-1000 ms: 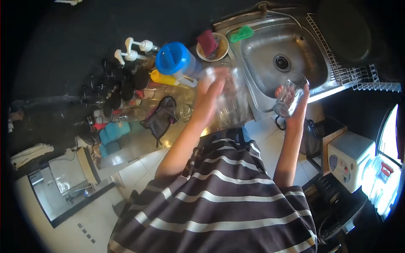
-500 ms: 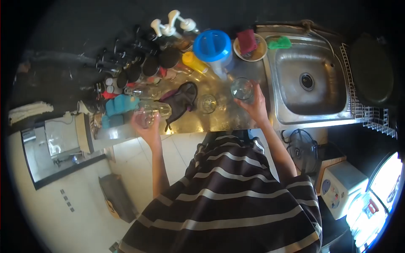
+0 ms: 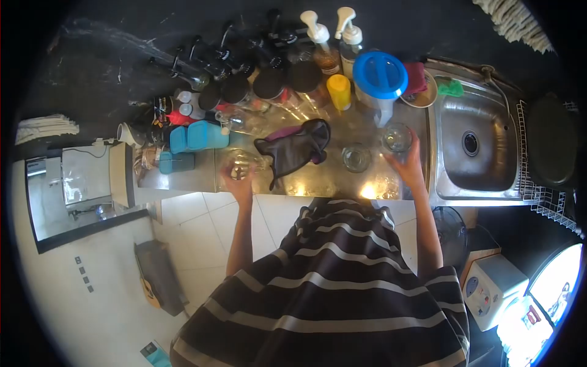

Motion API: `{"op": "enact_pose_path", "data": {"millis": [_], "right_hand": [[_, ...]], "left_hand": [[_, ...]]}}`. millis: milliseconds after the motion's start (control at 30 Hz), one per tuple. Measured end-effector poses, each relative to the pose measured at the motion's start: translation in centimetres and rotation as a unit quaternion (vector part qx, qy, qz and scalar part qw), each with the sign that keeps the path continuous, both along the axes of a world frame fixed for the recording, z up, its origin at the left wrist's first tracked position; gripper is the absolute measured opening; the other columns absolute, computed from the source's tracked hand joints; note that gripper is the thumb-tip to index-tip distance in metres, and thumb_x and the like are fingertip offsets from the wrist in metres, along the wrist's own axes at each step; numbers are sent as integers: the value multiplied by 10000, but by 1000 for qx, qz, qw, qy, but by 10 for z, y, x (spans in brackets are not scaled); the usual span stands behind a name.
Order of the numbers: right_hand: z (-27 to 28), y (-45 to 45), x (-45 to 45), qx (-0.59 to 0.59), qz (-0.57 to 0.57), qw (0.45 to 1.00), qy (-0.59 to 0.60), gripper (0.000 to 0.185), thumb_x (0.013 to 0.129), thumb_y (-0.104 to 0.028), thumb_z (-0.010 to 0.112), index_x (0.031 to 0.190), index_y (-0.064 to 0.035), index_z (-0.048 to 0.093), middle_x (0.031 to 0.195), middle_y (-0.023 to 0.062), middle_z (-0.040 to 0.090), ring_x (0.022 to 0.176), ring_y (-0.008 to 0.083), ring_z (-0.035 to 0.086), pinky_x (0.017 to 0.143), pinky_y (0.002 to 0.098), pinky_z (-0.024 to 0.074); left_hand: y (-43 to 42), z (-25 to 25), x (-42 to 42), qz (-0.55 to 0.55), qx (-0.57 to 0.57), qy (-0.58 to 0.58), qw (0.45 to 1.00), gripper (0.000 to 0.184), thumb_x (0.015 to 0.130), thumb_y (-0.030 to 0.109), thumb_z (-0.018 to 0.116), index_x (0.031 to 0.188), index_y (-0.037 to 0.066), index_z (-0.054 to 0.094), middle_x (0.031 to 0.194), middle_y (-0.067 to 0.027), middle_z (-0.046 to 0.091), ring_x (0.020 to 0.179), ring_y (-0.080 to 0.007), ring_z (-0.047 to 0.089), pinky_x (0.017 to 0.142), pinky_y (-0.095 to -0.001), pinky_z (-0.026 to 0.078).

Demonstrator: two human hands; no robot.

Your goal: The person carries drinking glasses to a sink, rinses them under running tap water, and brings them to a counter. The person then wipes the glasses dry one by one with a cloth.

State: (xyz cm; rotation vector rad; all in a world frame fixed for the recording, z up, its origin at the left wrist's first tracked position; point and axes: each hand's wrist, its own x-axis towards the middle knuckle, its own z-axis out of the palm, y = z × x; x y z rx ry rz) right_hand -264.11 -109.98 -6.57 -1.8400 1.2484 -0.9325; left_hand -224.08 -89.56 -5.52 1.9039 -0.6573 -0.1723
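Observation:
My left hand [image 3: 238, 182] closes around a clear drinking glass [image 3: 252, 161], tilted on its side near the front edge of the metal counter. In my right hand [image 3: 411, 164] is another clear glass [image 3: 396, 138], gripped by its side. A third clear glass [image 3: 356, 159] stands on the counter between them, nearer to my right hand. Between the left glass and this standing one lies a crumpled dark cloth [image 3: 295, 150] with a purple patch.
Dark-lidded jars [image 3: 272, 84], a yellow container [image 3: 339, 92], pump bottles [image 3: 327, 56] and a blue-lidded pitcher [image 3: 379, 76] line the back. Blue containers [image 3: 206, 134] sit at left. To the right are a bowl [image 3: 430, 92], a metal sink [image 3: 455, 168] and a wire rack [image 3: 527, 153].
The camera view has swung left, so the counter's things appear farther right. Both hands keep hold of their glasses. The left glass is slightly farther from the dark cloth.

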Motion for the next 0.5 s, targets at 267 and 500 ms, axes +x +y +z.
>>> {"op": "enact_pose_path", "data": {"millis": [267, 500], "right_hand": [[14, 105, 43, 267, -74, 961, -12, 801, 701, -305, 773, 1266, 23, 311, 1167, 210, 464, 1035, 304, 510, 835, 410, 455], [-46, 92, 89, 109, -24, 994, -13, 1005, 607, -332, 831, 1336, 17, 232, 1258, 249, 383, 1170, 388, 405, 973, 432, 360]], "left_hand": [[0, -19, 7, 5, 29, -33, 999, 686, 672, 182, 804, 1183, 13, 378, 1156, -136, 506, 1095, -221, 471, 911, -354, 402], [-1, -24, 21, -44, 42, -44, 997, 730, 668, 185, 806, 1217, 16, 355, 1181, -148, 476, 1100, -243, 461, 934, -363, 385]]}}
